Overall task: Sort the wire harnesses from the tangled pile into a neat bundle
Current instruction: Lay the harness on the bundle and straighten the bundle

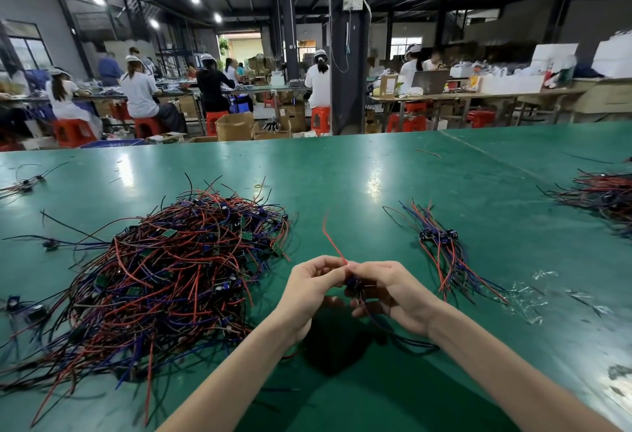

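1. Left hand (307, 289) and right hand (396, 295) meet fingertip to fingertip above the green table (376, 165). The left fingers are curled, pinching the red lead (331, 236) of one wire harness (354, 284). The right fingers are curled round its dark blue module.
2. The tangled pile (171, 271) is left of the fingers. The sorted bundle (441, 250) is right of and beyond them, well apart.
3. Dark leads (403, 346) droop below the right fingers and loop on the table. They may kink or snag when carried across.
4. Tugging the red lead hard could strain its joint at the module.
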Demonstrator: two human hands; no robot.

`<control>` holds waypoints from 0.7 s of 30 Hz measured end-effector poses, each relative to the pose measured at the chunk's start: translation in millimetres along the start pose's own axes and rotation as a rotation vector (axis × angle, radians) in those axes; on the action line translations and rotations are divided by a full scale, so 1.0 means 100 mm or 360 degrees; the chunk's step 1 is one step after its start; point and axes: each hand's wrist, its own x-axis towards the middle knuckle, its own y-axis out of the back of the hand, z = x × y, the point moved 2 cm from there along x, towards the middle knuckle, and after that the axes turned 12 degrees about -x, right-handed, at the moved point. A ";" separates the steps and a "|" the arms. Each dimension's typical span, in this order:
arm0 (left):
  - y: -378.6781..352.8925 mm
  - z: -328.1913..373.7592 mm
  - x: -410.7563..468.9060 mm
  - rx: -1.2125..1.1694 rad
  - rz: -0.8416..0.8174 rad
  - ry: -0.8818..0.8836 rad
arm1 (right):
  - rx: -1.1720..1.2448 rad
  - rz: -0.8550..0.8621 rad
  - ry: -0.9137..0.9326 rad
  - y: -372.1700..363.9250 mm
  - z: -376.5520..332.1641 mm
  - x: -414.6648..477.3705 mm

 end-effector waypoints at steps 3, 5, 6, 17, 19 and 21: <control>-0.03 -0.01 -0.01 -0.0026 -0.0007 -0.0032 | 0.0025 -0.0064 -0.0036 -0.01 -0.01 -0.02; -0.04 0.00 -0.02 -0.0083 -0.0002 -0.0070 | 0.0027 -0.0102 -0.0046 -0.01 -0.02 -0.02; -0.04 0.00 -0.01 -0.0132 0.0009 -0.0080 | 0.0032 -0.0117 -0.0051 0.00 -0.03 -0.02; 0.00 0.04 0.02 -0.0247 0.0147 -0.0193 | -0.0020 -0.0223 -0.0088 0.00 0.00 0.00; 0.06 0.08 0.05 -0.0260 0.0225 -0.0225 | -0.0058 -0.0256 -0.0092 -0.01 0.00 -0.01; 0.12 0.12 0.08 -0.0281 0.0299 -0.0252 | -0.0087 -0.0272 -0.0085 -0.02 -0.01 -0.01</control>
